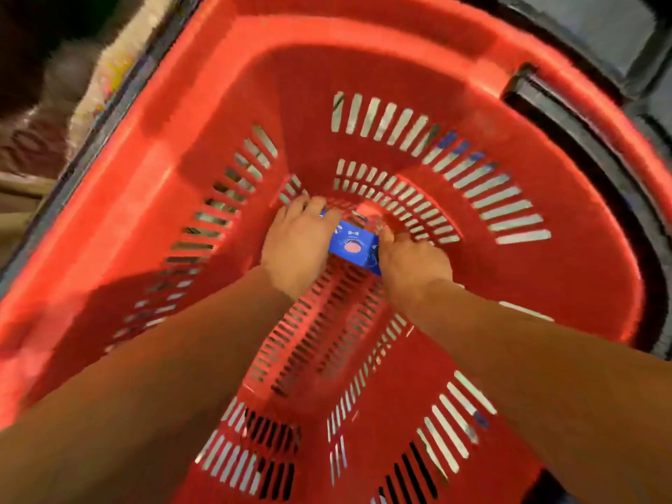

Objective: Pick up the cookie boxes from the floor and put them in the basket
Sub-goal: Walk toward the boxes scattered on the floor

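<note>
Both hands are down at the bottom of the basket, each with a grip on one end of a blue box [353, 245]. The left hand [296, 245] has its fingers curled over the far-left end, and the right hand [412, 265] clamps the near-right end, so only the middle strip of the box shows between them. The box sits low over the slatted floor of the red basket [203, 114], roughly in the centre, though I can't tell if it's actually touching the floor. There's plenty of room around it: the floor on every side of the box is bare slats, and the slotted walls slope outward up to a wide thick rim, so the forearms come in over the near edge without brushing the sides. Something blue [456, 143] shows through the slots in the far-right wall, too blurry to make out. A black handle [589, 147] curves along the outside of the right rim
</note>
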Demonstrator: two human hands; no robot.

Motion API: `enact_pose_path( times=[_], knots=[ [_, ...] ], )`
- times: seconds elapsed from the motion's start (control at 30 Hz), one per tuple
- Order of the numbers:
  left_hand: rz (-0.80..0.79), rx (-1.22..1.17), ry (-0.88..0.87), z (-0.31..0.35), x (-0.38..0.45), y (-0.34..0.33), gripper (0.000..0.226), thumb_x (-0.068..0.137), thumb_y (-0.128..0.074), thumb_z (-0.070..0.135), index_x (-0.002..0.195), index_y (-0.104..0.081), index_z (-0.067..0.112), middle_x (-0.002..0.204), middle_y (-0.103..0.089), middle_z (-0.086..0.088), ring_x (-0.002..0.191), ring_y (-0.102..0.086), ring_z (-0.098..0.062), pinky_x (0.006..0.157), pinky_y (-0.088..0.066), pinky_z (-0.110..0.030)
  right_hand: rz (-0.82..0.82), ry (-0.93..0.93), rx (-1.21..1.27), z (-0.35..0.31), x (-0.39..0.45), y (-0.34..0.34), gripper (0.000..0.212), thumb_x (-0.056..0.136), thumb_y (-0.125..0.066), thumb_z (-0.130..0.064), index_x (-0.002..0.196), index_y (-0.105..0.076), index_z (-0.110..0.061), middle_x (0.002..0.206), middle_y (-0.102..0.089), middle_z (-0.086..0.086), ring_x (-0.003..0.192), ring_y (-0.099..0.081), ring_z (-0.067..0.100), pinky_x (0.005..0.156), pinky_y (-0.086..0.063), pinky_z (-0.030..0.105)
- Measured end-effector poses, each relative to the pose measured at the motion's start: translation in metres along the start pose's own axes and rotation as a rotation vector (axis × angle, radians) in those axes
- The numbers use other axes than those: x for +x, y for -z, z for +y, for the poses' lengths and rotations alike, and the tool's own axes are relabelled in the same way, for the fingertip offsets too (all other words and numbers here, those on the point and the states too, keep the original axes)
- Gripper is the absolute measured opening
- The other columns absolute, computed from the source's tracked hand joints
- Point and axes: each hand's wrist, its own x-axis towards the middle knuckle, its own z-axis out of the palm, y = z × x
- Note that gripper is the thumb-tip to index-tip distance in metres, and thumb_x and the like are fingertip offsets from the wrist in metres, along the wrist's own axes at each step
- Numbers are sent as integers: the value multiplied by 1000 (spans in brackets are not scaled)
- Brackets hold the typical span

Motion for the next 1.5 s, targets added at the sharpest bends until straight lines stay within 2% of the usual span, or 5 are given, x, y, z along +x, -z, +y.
enact_pose_path(
  times=[0.23, 0.5, 0.6, 1.0, 1.5],
  knots=[
    [58, 82, -25, -11, 38, -58, 32, 69, -67, 10, 100, -65, 11, 93, -62, -14, 92, -55, -37, 81, -44, -43, -31, -47, -5, 3, 56, -42, 45, 92, -57, -17, 131, -37, -8, 126, -53, 11, 113, -58, 35, 84, -47, 41],
    [31, -48, 90, 8, 4, -45, 71, 77, -69, 19, 141, -40, 17, 144, -38, -13, 136, -32, -36, 110, -31, -49, 4, -54, 29, 7, 33, -27, 71, 90, -60, -21, 148, -21, -11, 141, -40, 10, 127, -41, 38, 96, -42, 46],
    [-89, -145, 104, 21, -45, 10, 76, 84, -65, 28, 150, -27, 20, 156, -24, -10, 144, -21, -32, 116, -23, -47, -8, -65, 69, -1, -18, 7, 63, 90, -55, -16, 145, -25, -13, 138, -41, 8, 125, -43, 35, 92, -44, 44],
    [-241, -217, -192, 76, -238, 286, 68, 77, -59, 38, 135, -48, 4, 129, -57, -19, 119, -52, -37, 105, -40, -42, 20, -136, 318, -36, -351, 172, 65, 80, -65, -32, 135, -39, -10, 134, -45, 13, 122, -43, 38, 97, -42, 45],
    [-307, -67, -739, 180, -412, 411, 69, 73, -48, 44, 131, -53, 5, 126, -59, -19, 116, -56, -34, 101, -42, -37, 216, -446, 572, -106, -621, 142, 66, 82, -65, -37, 137, -41, -10, 136, -45, 12, 127, -40, 33, 106, -36, 42]
  ],
)
